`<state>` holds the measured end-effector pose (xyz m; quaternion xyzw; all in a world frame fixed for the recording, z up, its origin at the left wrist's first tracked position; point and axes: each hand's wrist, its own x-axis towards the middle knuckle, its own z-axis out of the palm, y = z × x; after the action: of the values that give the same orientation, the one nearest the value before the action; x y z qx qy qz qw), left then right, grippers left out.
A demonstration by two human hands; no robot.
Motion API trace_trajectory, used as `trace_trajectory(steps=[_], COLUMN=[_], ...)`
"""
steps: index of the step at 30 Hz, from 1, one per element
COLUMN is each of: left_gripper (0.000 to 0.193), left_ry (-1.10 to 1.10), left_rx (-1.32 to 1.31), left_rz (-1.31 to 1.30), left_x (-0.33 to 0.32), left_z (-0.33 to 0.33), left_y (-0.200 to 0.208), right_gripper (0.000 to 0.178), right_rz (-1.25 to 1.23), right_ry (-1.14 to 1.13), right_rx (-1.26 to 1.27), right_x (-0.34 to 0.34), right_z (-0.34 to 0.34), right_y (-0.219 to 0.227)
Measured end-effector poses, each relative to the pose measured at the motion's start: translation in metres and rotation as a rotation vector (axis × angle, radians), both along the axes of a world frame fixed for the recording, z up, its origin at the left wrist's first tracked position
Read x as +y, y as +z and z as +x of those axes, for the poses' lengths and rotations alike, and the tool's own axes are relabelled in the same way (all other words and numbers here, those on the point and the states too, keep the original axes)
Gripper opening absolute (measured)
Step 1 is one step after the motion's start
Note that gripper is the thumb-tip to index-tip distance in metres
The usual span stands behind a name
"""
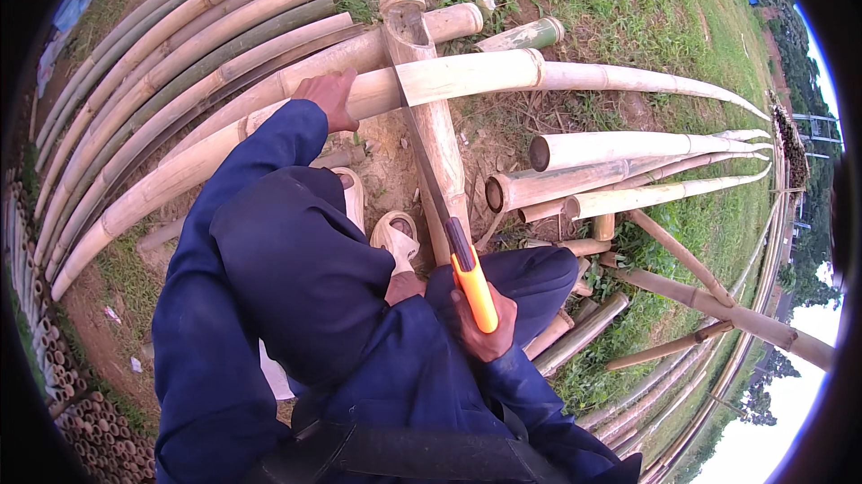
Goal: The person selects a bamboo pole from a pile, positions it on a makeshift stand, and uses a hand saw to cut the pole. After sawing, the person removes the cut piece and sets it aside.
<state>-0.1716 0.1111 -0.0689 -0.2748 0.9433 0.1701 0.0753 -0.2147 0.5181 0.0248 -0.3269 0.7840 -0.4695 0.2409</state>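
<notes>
A hand saw [426,161] runs from my lap up to a thick, pale bamboo pole [485,77]. My right hand [488,322] is wrapped round its orange handle. The blade's far part crosses the pole and seems to sit in a cut there. To the left of the blade, my left hand [327,100] presses on the same pole, its fingers bent over the top. Beneath, a notched bamboo support [440,138] stretches away from me and bears the pole. My feet in beige sandals [395,233] rest on the dirt near the support.
Several long bamboo poles [215,22] lie side by side at the left. More cut poles [611,150] point off to the right over grass. A bamboo frame [718,304] stands at the lower right. A stack of bamboo ends [103,435] fills the lower left.
</notes>
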Motion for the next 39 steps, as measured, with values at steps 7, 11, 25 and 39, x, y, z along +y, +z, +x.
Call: trace_trajectory(steps=[7, 11, 25, 39], left_gripper=[0.074, 0.074, 0.073, 0.067], left_ry=[-0.008, 0.029, 0.026, -0.002], left_rx=[-0.021, -0.008, 0.032, 0.048], left_rz=[-0.020, -0.010, -0.081, 0.019], left_x=[-0.007, -0.006, -0.019, -0.010], left_z=[-0.017, -0.010, -0.012, -0.002], left_y=[0.001, -0.002, -0.002, -0.002], right_gripper=[0.015, 0.021, 0.022, 0.022], right_rz=[-0.054, 0.023, 0.015, -0.063], right_ry=[-0.026, 0.021, -0.005, -0.003], right_rx=[-0.038, -0.018, -0.028, -0.025], right_x=[-0.101, -0.075, -0.069, -0.087], right_z=[-0.043, -0.023, -0.028, -0.023], right_y=[-0.025, -0.018, -0.036, -0.039])
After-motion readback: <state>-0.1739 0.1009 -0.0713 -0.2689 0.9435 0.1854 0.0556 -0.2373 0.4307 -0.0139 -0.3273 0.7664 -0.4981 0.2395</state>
